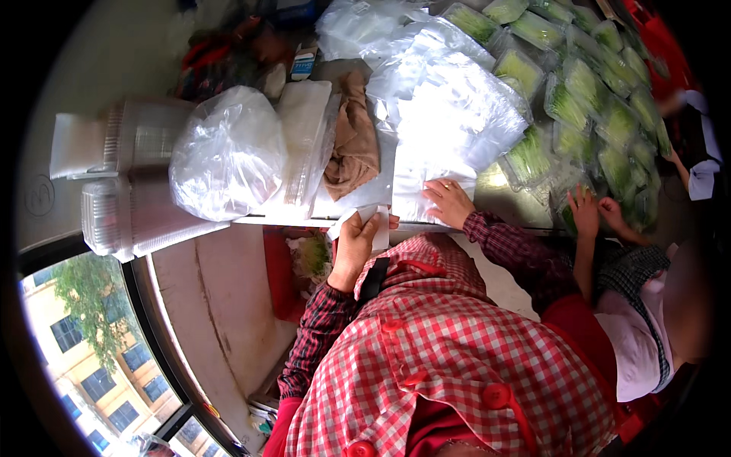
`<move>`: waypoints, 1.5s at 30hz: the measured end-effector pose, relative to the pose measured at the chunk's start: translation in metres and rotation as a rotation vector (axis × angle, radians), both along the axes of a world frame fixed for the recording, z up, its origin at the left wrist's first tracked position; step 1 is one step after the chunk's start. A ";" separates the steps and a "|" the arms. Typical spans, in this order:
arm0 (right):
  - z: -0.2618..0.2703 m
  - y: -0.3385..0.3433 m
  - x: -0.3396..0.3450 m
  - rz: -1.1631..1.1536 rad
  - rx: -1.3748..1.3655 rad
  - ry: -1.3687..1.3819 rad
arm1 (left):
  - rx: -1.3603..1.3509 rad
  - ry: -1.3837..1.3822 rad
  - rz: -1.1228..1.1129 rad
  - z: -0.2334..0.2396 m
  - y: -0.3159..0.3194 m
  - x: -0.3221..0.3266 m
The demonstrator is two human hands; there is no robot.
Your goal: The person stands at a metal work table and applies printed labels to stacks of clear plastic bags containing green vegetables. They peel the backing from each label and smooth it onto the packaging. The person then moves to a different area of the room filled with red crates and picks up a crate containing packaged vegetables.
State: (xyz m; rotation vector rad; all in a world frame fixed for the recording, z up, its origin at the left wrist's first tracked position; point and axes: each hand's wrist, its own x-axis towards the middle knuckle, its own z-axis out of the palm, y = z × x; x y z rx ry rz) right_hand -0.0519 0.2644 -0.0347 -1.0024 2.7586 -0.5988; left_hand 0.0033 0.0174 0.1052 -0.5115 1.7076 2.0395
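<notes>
My left hand (pixel 355 243) is at the table's front edge, its thumb and fingers pinching a thin white sheet (pixel 378 233). The sheet may be paper or plastic. My right hand (pixel 450 200) rests, fingers spread, on a white flat sheet or bag (pixel 408 197) at the table edge. Glare hides the detail of this piece. Behind it a large pile of clear plastic bags (pixel 457 103) shines in the light. A crumpled brown cloth (pixel 354 148) lies to the left of the bags.
At left stand clear plastic trays (pixel 154 211), a full plastic bag (pixel 228 154) and a stack of flat clear sleeves (pixel 300 131). Packed green vegetables (pixel 582 97) heap at right, near a co-worker's hands (pixel 585 214). Below the table is a red bin (pixel 280 280).
</notes>
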 end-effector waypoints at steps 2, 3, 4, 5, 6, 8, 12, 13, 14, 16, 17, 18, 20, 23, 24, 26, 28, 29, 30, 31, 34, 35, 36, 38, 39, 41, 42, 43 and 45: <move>-0.019 0.001 -0.006 -0.052 -0.042 -0.045 | -0.024 0.018 0.004 0.000 -0.002 0.000; -0.039 0.010 -0.007 -0.100 -0.244 -0.023 | -0.036 0.023 0.001 0.000 -0.003 0.001; -0.015 0.005 -0.012 -0.149 -0.442 -0.003 | -0.048 0.015 -0.006 -0.001 -0.003 0.003; 0.010 0.002 -0.019 -0.256 -0.362 -0.083 | -0.060 0.006 -0.015 -0.002 -0.004 0.005; -0.005 0.015 -0.026 -0.248 -0.404 -0.046 | -0.063 0.007 -0.038 -0.002 -0.002 0.002; -0.007 0.035 -0.056 -0.363 -0.544 -0.122 | -0.039 0.016 -0.069 -0.003 0.002 0.002; 0.102 0.068 -0.126 -0.793 -0.644 0.106 | -0.072 0.115 -0.160 -0.009 0.009 0.009; 0.136 0.057 -0.119 -0.799 -0.466 0.544 | -0.075 0.074 -0.158 0.002 0.012 0.006; 0.140 0.047 -0.106 -0.678 -0.579 0.520 | -0.101 0.092 -0.164 0.001 0.015 0.006; 0.141 0.014 -0.066 -0.312 -0.708 0.274 | -0.170 0.143 -0.224 -0.007 0.014 0.008; 0.136 -0.007 -0.045 -0.080 -0.732 -0.010 | -0.221 0.185 -0.272 -0.015 0.013 0.010; 0.132 -0.026 -0.024 0.085 -0.710 -0.292 | -0.266 0.232 -0.321 -0.021 0.012 0.009; 0.105 -0.040 -0.005 0.093 -0.790 -0.392 | -0.455 0.106 -0.491 -0.005 0.016 0.001; 0.095 -0.041 -0.001 -0.011 -0.887 -0.518 | -0.427 0.031 -0.516 0.012 0.018 -0.004; 0.090 -0.036 -0.005 -0.118 -0.888 -0.647 | -0.358 0.088 -0.470 -0.001 0.015 0.003; 0.069 -0.022 -0.018 -0.312 -0.937 -0.666 | -0.288 0.221 -0.491 0.007 0.016 0.001; 0.065 -0.016 -0.031 -0.402 -0.650 -0.187 | -0.026 0.082 -0.284 -0.008 0.013 0.011; 0.049 -0.011 -0.032 -0.363 -0.484 0.134 | 0.105 0.012 -0.182 -0.013 0.011 0.016; 0.028 0.000 -0.029 -0.123 -0.223 0.200 | 0.128 -0.030 -0.199 -0.014 0.007 0.016; 0.012 0.002 -0.021 -0.088 -0.150 0.157 | 0.150 -0.061 -0.194 -0.010 0.005 0.013; 0.013 0.004 0.001 0.005 -0.027 -0.066 | 0.180 -0.120 -0.123 -0.001 0.003 0.013; 0.019 0.006 0.000 -0.007 -0.054 -0.088 | 0.187 -0.133 -0.092 0.000 0.002 0.013; 0.025 0.007 -0.001 -0.025 -0.081 -0.109 | 0.196 -0.145 -0.066 -0.001 0.001 0.012; 0.021 0.004 0.002 -0.047 -0.110 0.028 | 0.197 -0.129 -0.007 -0.004 0.003 0.015; 0.006 0.006 0.004 -0.013 -0.059 0.046 | 0.182 -0.129 -0.016 -0.006 0.006 0.017; -0.021 0.013 0.002 0.053 0.042 0.085 | 0.148 -0.127 -0.035 -0.007 0.010 0.016; -0.007 0.010 -0.005 0.016 -0.149 0.119 | 0.112 -0.125 -0.035 -0.004 0.011 0.015; 0.001 0.009 -0.008 -0.043 -0.203 0.076 | 0.104 -0.091 -0.049 -0.005 0.009 0.017; 0.011 0.009 -0.021 -0.163 -0.305 -0.006 | 0.092 -0.019 -0.081 -0.010 0.007 0.017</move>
